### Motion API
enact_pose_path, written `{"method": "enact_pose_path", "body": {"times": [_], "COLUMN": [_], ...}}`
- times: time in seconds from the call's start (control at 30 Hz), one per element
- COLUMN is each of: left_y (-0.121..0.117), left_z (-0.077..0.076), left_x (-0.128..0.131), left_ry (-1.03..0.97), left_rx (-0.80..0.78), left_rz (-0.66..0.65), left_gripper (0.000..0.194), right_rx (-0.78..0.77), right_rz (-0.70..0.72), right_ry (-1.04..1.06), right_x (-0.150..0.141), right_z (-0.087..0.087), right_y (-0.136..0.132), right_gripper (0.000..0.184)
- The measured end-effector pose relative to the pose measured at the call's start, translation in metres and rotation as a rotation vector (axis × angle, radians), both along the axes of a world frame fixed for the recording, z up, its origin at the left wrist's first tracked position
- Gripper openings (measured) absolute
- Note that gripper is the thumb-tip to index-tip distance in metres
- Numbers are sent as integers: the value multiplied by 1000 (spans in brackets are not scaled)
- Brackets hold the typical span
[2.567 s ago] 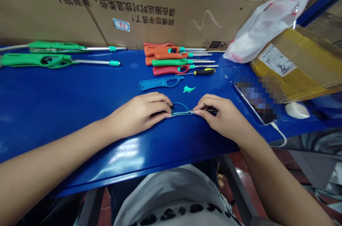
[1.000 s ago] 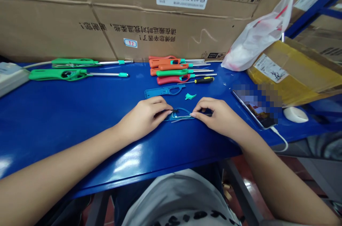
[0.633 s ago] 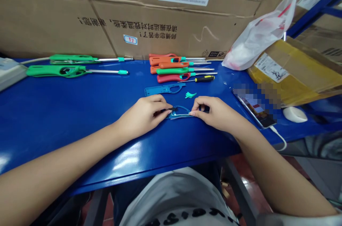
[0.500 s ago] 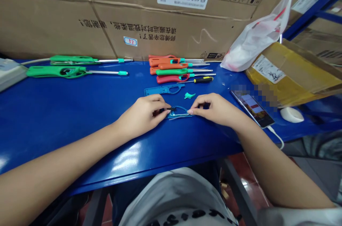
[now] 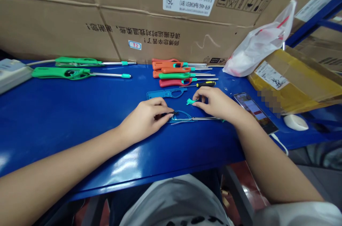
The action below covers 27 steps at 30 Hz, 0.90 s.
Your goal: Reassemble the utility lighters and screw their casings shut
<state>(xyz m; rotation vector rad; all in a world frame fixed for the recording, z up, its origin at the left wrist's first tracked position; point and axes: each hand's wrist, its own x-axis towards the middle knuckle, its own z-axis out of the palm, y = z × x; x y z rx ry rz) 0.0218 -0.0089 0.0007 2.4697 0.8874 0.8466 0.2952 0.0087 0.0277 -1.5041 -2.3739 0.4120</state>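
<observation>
On the blue table (image 5: 66,112) lies a blue half-shell of a long lighter (image 5: 181,116) with its metal tube pointing right. My left hand (image 5: 145,119) rests on the shell's handle end, fingers closed on it. My right hand (image 5: 216,102) is behind the tube, thumb and forefinger pinching a small teal trigger piece (image 5: 190,101). The other blue half-shell (image 5: 165,93) lies just beyond.
A stack of orange, green and red long lighters (image 5: 176,73) and a yellow-handled screwdriver (image 5: 205,84) lie at the back. Two green lighters (image 5: 80,68) lie back left. A phone (image 5: 253,110), white mouse (image 5: 295,122), plastic bag (image 5: 262,41) and cardboard boxes (image 5: 133,12) surround the area.
My right hand let go of the lighter's tube end and moved back to the small teal piece, pinching it. My left hand stays on the shell's handle end.
</observation>
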Motion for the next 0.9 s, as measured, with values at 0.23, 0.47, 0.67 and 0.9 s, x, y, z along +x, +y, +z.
{"method": "enact_pose_path", "body": {"times": [0.23,0.47,0.67,0.9], "left_y": [1,1,0,-2], "left_z": [-2,-2,-2,-2], "left_x": [0,0,0,2], "left_ry": [-28,-38,-59,-130], "left_rx": [-6,5,-5,-70], "left_rz": [-7,-16,-18,-13], "left_gripper": [20,18,19,17], "right_rx": [127,126,159,212], "right_rz": [83,125,85,85], "right_ry": [193,187,181,174], "right_x": [-16,-24,-22,-28], "right_z": [2,-17,-23,-28], "right_y": [-33,-55,-61,-66], "right_gripper": [3,16,16,17]}}
